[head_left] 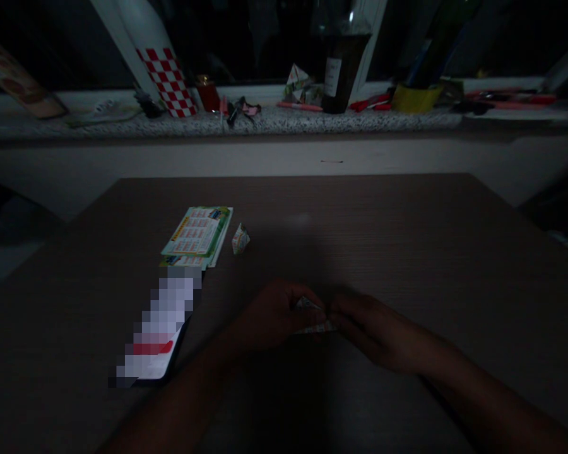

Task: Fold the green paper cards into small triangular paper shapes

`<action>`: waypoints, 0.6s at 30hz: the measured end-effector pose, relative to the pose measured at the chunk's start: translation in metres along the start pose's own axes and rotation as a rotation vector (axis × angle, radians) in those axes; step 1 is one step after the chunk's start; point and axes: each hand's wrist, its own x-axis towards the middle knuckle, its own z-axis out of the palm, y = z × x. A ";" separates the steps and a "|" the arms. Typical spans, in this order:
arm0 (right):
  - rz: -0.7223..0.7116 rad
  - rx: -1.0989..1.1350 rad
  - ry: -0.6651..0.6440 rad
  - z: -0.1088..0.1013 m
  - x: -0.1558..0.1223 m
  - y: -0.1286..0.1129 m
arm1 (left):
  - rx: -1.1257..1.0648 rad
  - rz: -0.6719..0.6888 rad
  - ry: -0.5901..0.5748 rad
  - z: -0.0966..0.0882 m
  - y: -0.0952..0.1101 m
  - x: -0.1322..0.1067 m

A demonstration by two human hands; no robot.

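A small folded piece of printed paper (307, 304) is between my two hands, low over the dark wooden table. My left hand (281, 312) is closed around its left side, with the thumb and fingers pinching it. At the right end, my right hand (366, 321) pinches the paper's edge with its fingertips. My fingers and the dim light hide part of the folds. Up and to the left of my hands stands a small folded paper piece (240, 239). Beside it lies a stack of printed calendar cards (196, 233).
A phone with a lit screen (163, 328) lies left of my hands on the table (407, 252). Along the granite windowsill (265, 124) stand a red-and-white checkered bottle (170, 82), a dark labelled bottle (341, 72), a yellow container (416, 99), pens and small items.
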 end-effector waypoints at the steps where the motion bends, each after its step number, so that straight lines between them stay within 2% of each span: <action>1: -0.002 -0.018 0.007 0.001 0.000 0.000 | -0.005 -0.007 0.004 0.001 0.000 0.000; 7: -0.046 -0.086 0.117 0.009 0.004 0.003 | -0.016 -0.015 0.016 0.000 0.000 0.000; 9: -0.044 -0.072 0.185 0.009 0.005 0.004 | -0.024 0.003 0.077 -0.004 0.000 0.002; 13: 0.016 0.000 0.374 0.007 0.007 0.005 | -0.190 0.102 0.291 -0.011 0.001 0.005; 15: 0.032 0.016 0.461 0.006 0.008 0.006 | -0.304 0.073 0.350 -0.009 0.001 0.007; 18: 0.030 0.003 0.525 0.008 0.009 0.006 | -0.415 -0.016 0.367 0.003 -0.003 0.009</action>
